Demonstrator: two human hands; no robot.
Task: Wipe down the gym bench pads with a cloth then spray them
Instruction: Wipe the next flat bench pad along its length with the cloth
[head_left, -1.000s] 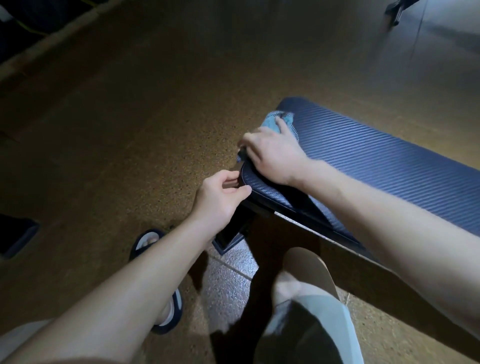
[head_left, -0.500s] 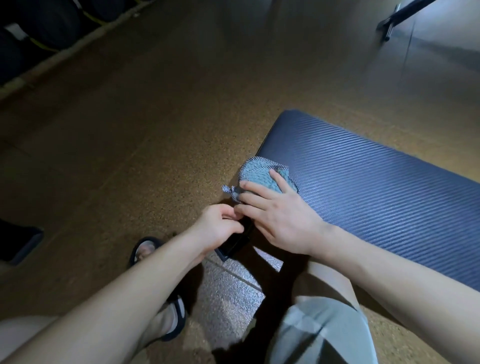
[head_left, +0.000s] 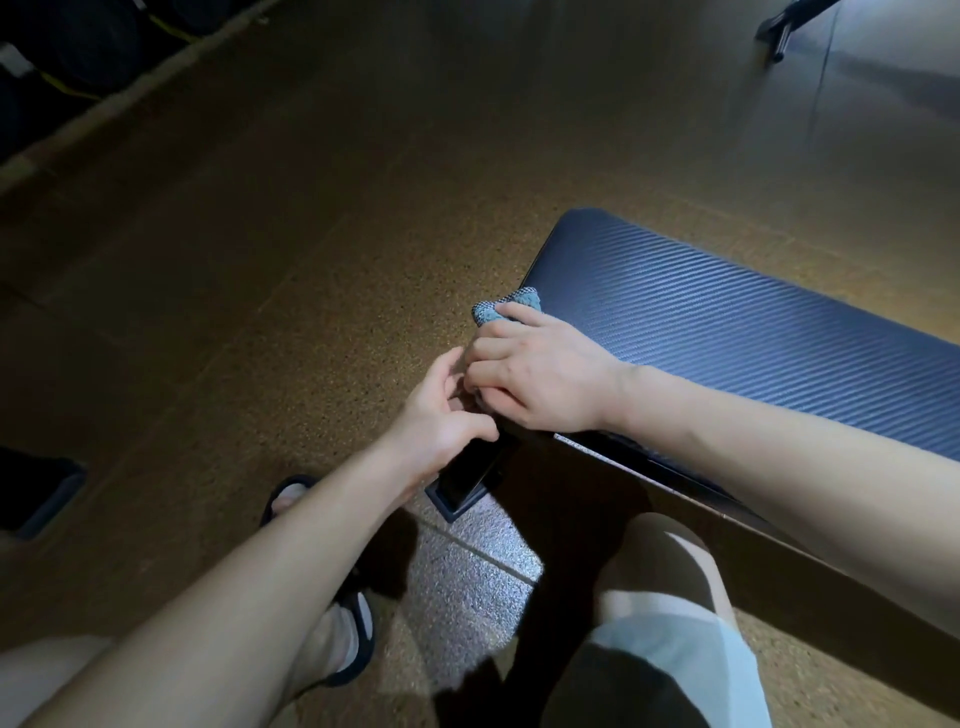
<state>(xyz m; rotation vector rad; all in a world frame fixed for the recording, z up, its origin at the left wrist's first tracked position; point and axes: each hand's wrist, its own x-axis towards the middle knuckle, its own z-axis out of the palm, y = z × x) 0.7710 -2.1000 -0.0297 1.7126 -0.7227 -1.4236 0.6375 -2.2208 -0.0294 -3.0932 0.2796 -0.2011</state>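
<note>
A dark blue ribbed bench pad runs from the centre to the right edge. My right hand lies palm down at the pad's near-left corner, pressing a blue-grey cloth whose end sticks out past the fingers. My left hand sits just left of it at the pad's edge, fingers curled against the black frame piece below the corner. The rest of the cloth is hidden under my right hand. No spray bottle is visible.
Brown speckled floor surrounds the bench. My left foot in a dark sandal and my right knee in pale shorts are below. A dark object lies at the left edge, and a dark equipment leg at the top right.
My right hand has slid the cloth from the pad's end along its left side edge to the near corner. My left hand stayed at the corner, fingers now looser. The view shifted.
</note>
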